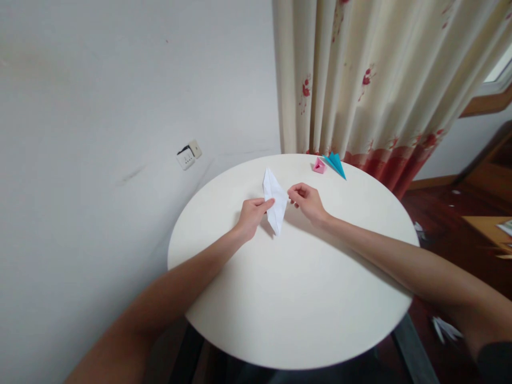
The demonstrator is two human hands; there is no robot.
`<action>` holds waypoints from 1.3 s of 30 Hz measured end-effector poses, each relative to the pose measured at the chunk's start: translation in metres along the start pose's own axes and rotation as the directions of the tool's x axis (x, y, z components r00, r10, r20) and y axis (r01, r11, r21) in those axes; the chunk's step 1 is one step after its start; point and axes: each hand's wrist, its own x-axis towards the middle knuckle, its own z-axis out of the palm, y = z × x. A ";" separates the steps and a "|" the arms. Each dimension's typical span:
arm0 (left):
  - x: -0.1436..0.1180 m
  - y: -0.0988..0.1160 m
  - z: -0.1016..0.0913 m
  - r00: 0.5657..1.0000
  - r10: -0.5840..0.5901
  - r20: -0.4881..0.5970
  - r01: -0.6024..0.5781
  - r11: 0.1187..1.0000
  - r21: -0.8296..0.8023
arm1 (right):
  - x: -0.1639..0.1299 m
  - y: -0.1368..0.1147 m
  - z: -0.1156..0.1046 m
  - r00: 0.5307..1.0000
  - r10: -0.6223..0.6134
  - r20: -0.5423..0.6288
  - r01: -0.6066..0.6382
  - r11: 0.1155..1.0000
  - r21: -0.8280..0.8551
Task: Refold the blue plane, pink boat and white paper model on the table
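Observation:
A white sheet of folded paper (275,205), long and pointed at both ends with creases along it, is held up over the round table. My left hand (253,214) is closed on its left side, thumb across the front and the other fingers behind. At the paper's right corner is my right hand (307,200), its fingers curled together in a pinch. Whether the paper's edge lies between those fingertips I cannot tell.
The round white table (296,298) stands by a white wall with a socket (186,158). Near its far edge lie a pink folded paper piece (319,166) and a blue paper plane (336,164). A flowered curtain (368,101) hangs behind. White papers (447,328) lie on the floor.

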 end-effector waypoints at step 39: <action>-0.004 0.001 0.005 0.998 0.057 0.035 -0.058 0.998 0.031 | -0.005 0.004 0.002 0.992 -0.126 0.031 0.129 0.976 -0.177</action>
